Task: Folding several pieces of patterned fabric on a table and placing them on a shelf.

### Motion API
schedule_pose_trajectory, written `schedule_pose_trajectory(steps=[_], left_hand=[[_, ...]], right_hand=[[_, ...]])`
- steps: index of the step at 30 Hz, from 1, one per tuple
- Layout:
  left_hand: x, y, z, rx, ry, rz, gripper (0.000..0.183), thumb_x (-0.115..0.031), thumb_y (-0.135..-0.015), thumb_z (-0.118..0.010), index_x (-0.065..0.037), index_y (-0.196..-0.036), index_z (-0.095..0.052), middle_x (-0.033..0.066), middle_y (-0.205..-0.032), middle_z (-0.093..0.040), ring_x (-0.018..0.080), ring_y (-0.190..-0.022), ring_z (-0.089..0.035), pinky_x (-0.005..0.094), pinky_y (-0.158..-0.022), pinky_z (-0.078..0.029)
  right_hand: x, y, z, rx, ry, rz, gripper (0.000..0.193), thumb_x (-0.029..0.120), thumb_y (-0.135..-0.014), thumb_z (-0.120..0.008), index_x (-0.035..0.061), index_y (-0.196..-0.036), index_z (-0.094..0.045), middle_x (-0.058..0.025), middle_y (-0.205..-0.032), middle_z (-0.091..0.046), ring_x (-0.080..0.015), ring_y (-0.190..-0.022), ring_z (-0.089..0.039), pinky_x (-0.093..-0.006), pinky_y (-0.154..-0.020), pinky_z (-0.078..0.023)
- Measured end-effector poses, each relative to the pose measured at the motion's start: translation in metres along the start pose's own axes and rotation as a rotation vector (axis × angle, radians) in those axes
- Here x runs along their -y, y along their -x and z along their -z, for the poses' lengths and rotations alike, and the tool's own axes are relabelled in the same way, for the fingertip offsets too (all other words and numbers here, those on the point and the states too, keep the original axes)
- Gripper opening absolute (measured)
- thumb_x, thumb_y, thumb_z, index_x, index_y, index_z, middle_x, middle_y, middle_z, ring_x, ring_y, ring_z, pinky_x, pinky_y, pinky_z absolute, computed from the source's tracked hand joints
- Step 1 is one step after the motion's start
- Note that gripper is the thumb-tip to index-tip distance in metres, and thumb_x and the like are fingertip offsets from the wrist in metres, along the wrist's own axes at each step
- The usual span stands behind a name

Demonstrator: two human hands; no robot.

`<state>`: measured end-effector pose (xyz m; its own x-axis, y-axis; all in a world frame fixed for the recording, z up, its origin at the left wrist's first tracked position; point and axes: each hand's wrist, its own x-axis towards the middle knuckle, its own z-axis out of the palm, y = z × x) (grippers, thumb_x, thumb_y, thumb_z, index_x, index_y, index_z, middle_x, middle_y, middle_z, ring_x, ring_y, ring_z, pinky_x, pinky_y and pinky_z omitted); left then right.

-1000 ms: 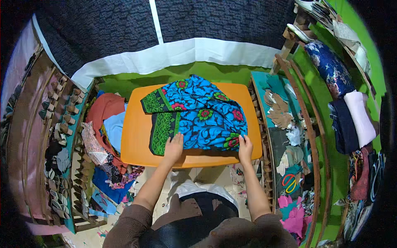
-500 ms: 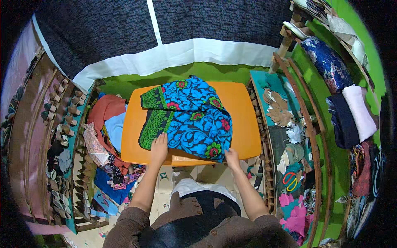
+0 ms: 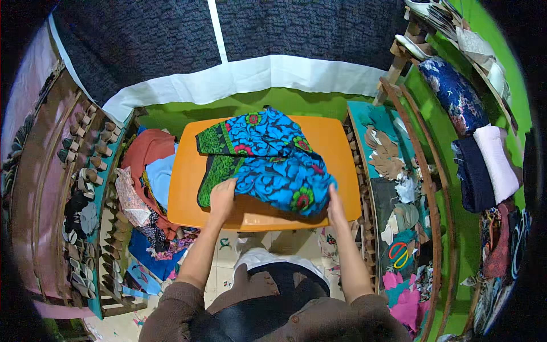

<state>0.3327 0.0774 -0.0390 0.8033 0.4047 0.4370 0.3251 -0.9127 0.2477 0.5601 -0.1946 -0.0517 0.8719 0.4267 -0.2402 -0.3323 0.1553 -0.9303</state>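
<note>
Left hand (image 3: 223, 196) first, as I stand here looking over: its fingers are bent close together on the near edge of the patterned cloth (image 3: 270, 171), narrow, apparently holding it by its green border (image 3: 219, 172). That cloth, blue and black with red-centred flowers, lies across the middle of the orange desk (image 3: 187, 182). Going by its lie, it is spread out and partly doubled: the green-bordered ends sit together on the left, fairly neat, while the body is creased along the middle. Toward the right, the near part is bunched and blurred, so I'd judge that portion not yet flat. Right hand (image 3: 336, 208) is at the near right corner, fingertips up against the fabric; they are too blurred for me to tell whether they pinch it.

Counting from the left: one rust-red cloth (image 3: 147, 149) and one pale blue cloth (image 3: 161, 176) beside the desk; then one desk, one patterned cloth, two hands; then one pair of scissors (image 3: 406, 253) with red and yellow handles, one navy floral bundle (image 3: 453, 94), one dark folded cloth (image 3: 474, 174) and one pale pink cloth (image 3: 496, 159).
</note>
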Motion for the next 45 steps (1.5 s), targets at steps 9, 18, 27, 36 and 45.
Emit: schedule_pose_trajectory(steps=[9, 18, 27, 36, 45], left_hand=[[-0.009, -0.010, 0.029, -0.030, -0.096, 0.005, 0.026, -0.008, -0.079, -0.049, -0.008, -0.104, -0.055, 0.0076, -0.098, -0.062, 0.0240, -0.090, -0.060, 0.0353, -0.076, -0.047], [-0.037, 0.000, 0.030, -0.143, -0.106, -0.011, 0.029, -0.007, -0.077, -0.052, -0.007, -0.106, -0.056, 0.0070, -0.094, -0.061, 0.0223, -0.084, -0.059, 0.0341, -0.071, -0.047], [-0.065, 0.035, 0.093, -0.160, -0.211, -0.204, 0.031, -0.013, -0.074, -0.055, -0.010, -0.105, -0.058, 0.0031, -0.082, -0.053, 0.0194, -0.073, -0.054, 0.0305, -0.058, -0.045], [-0.044, 0.130, 0.136, -0.135, -0.193, -0.287, 0.025, -0.012, -0.073, -0.056, -0.007, -0.097, -0.056, 0.0039, -0.074, -0.048, 0.0198, -0.070, -0.053, 0.0297, -0.053, -0.045], [-0.022, 0.246, 0.193, 0.093, -0.371, -0.385, 0.029, -0.015, -0.075, -0.053, -0.003, -0.102, -0.055, 0.0043, -0.077, -0.051, 0.0196, -0.066, -0.056, 0.0289, -0.052, -0.050]], right_hand=[[0.040, -0.002, 0.039, 0.060, 0.402, 0.280, 0.023, 0.018, -0.090, -0.056, 0.0002, -0.105, -0.052, -0.0055, -0.090, -0.059, -0.0126, -0.084, -0.054, -0.0268, -0.076, -0.043], [0.013, 0.090, -0.059, 0.191, 1.325, 0.798, 0.091, 0.051, -0.068, -0.071, 0.0002, -0.133, -0.031, -0.0213, -0.119, -0.044, -0.0378, -0.113, -0.040, -0.0490, -0.101, -0.028], [-0.042, 0.117, -0.044, 0.125, 1.331, 0.707, 0.054, 0.005, -0.060, -0.062, 0.0074, -0.113, -0.054, -0.0101, -0.106, -0.059, -0.0274, -0.101, -0.054, -0.0447, -0.101, -0.030], [-0.019, 0.174, -0.023, 0.069, 1.114, 0.851, 0.054, -0.004, -0.056, -0.053, 0.0102, -0.108, -0.058, -0.0123, -0.096, -0.061, -0.0333, -0.094, -0.055, -0.0419, -0.086, -0.040], [0.007, 0.280, -0.016, 0.677, 1.335, 0.575, 0.037, 0.000, -0.067, -0.055, 0.0074, -0.103, -0.059, -0.0197, -0.091, -0.062, -0.0379, -0.088, -0.058, -0.0438, -0.076, -0.046]])
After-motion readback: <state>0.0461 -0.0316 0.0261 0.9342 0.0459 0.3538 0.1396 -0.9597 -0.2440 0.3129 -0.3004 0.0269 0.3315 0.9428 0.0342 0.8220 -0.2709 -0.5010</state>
